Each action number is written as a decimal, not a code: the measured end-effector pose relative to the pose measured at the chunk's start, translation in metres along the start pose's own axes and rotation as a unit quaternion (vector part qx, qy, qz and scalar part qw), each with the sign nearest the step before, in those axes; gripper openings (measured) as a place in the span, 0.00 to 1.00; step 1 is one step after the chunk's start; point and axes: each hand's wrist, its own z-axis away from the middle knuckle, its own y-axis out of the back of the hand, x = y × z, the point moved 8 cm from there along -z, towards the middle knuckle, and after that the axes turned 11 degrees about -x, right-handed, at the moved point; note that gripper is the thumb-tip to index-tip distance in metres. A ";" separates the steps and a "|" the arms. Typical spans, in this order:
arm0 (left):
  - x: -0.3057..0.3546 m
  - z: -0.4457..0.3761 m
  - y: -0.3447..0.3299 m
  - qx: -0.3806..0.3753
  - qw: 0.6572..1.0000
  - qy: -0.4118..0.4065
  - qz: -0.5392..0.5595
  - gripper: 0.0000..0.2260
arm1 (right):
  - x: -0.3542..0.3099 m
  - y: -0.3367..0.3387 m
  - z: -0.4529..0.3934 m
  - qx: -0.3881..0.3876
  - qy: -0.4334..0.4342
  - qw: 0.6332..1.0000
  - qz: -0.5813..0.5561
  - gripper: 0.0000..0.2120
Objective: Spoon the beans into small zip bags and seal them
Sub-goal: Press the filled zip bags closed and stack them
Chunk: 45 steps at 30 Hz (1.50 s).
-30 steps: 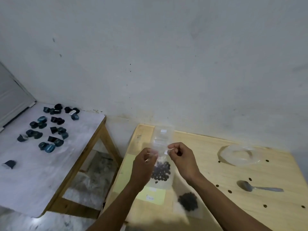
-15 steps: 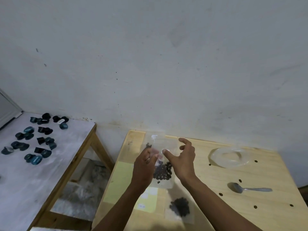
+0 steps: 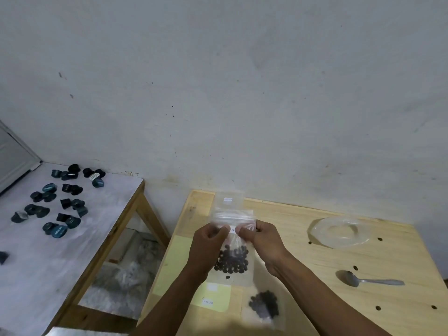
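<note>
Both hands pinch the top of a small zip bag (image 3: 234,248), the left hand (image 3: 209,246) and the right hand (image 3: 261,243) with thumbs nearly touching along its strip; half a second ago the right hand was spread open, so it has closed back onto the seal, which suggests the pressing shut is under way; the beans (image 3: 232,261) hang in a dark cluster below the thumbs; a second filled bag (image 3: 264,305) lies on the tabletop (image 3: 315,299) under the right forearm; the spoon (image 3: 368,280) and a clear dish (image 3: 339,232) sit off to the right; whether the zip is fully closed is hard to make out, and the fingers behind the plastic are hidden.
</note>
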 end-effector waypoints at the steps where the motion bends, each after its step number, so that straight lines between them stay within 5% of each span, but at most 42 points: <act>1: -0.001 0.000 0.000 0.000 1.000 0.002 0.009 0.08 | 0.000 0.000 -0.001 0.001 0.000 1.000 -0.001 0.05; 16: -0.043 -0.045 0.022 0.017 0.989 0.092 0.113 0.09 | 0.064 -0.007 -0.003 -0.091 -0.108 0.990 -0.019 0.13; 23: -0.096 -0.051 0.015 -0.001 0.978 0.206 0.013 0.17 | 0.079 0.010 -0.033 0.085 -0.101 0.988 -0.080 0.16; 28: -0.091 -0.066 0.025 0.072 0.981 0.167 -0.068 0.19 | 0.085 0.006 -0.058 0.134 -0.112 0.982 -0.078 0.17; 33: -0.079 -0.090 0.022 0.050 0.970 0.146 -0.190 0.24 | 0.074 -0.001 -0.082 0.081 -0.155 0.983 -0.063 0.25; 38: -0.087 -0.100 0.017 -0.012 0.967 0.171 -0.186 0.29 | 0.065 -0.001 -0.090 0.013 -0.204 0.978 0.029 0.32; 45: -0.084 -0.084 0.022 0.051 0.969 0.114 -0.211 0.28 | 0.066 0.028 -0.067 0.029 -0.142 0.981 0.126 0.23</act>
